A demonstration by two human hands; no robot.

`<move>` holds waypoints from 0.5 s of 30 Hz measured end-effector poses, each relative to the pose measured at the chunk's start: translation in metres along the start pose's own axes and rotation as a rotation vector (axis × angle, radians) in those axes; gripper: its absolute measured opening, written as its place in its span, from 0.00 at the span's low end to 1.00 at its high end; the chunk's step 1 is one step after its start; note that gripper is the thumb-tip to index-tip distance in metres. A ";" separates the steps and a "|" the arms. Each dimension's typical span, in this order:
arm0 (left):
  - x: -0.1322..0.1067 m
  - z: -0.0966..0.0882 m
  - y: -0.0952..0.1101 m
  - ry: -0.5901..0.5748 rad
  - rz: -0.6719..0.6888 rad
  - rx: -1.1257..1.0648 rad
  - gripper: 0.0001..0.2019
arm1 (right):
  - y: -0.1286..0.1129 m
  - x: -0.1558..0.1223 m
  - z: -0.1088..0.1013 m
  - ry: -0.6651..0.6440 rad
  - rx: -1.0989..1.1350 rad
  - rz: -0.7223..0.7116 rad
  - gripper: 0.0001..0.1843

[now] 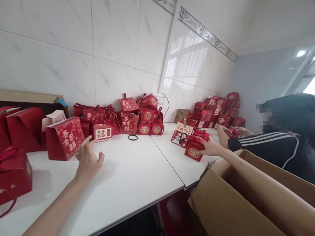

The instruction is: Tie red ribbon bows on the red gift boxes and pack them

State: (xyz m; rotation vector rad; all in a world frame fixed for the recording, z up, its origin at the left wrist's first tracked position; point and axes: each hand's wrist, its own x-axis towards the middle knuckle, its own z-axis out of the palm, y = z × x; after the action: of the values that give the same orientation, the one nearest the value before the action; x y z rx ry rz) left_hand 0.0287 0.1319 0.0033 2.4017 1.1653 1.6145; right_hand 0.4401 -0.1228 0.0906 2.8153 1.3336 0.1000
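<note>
My left hand (88,154) has its thumb and fingers apart, beside a red gift box (66,138) with gold lettering. Its fingertips overlap the box's right edge; whether they touch it I cannot tell. Just beyond them sits a smaller red box with a white double-happiness panel (103,132). At the right, my right hand (211,148) grips a small red gift box (193,152) with a gold round emblem and a ribbon on top. Right behind that one stands a cream-and-red box (181,135) with a cartoon couple.
Several red gift boxes (149,115) are stacked along the tiled wall. A large open cardboard carton (218,196) stands below my right arm. A black ring (133,137) lies on the white table (128,169). At the right, a co-worker (271,139) handles red boxes.
</note>
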 end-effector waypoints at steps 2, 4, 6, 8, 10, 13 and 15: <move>0.001 -0.003 -0.001 -0.023 -0.017 0.009 0.20 | 0.000 0.002 0.008 -0.035 0.029 0.052 0.38; 0.002 -0.005 -0.003 -0.012 -0.041 0.009 0.19 | 0.000 0.006 0.012 -0.046 0.064 0.094 0.43; 0.003 -0.006 -0.006 0.018 -0.060 0.006 0.19 | 0.001 0.008 0.015 -0.048 0.103 0.111 0.46; 0.005 -0.005 -0.009 0.033 -0.054 0.011 0.18 | 0.001 0.009 0.017 -0.046 0.138 0.106 0.47; 0.005 -0.003 -0.013 0.035 -0.038 0.016 0.18 | 0.002 0.008 0.019 -0.035 0.164 0.093 0.48; 0.006 -0.001 -0.018 0.040 -0.017 0.017 0.18 | 0.000 0.005 0.020 -0.003 0.191 0.057 0.50; 0.006 0.000 -0.018 0.045 0.003 0.006 0.17 | -0.007 0.003 0.016 0.015 0.206 0.023 0.51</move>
State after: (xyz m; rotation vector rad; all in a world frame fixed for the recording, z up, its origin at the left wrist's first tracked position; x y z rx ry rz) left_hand 0.0194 0.1484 0.0002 2.3837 1.1755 1.6774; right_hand 0.4382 -0.1158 0.0743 3.0039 1.3897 -0.0165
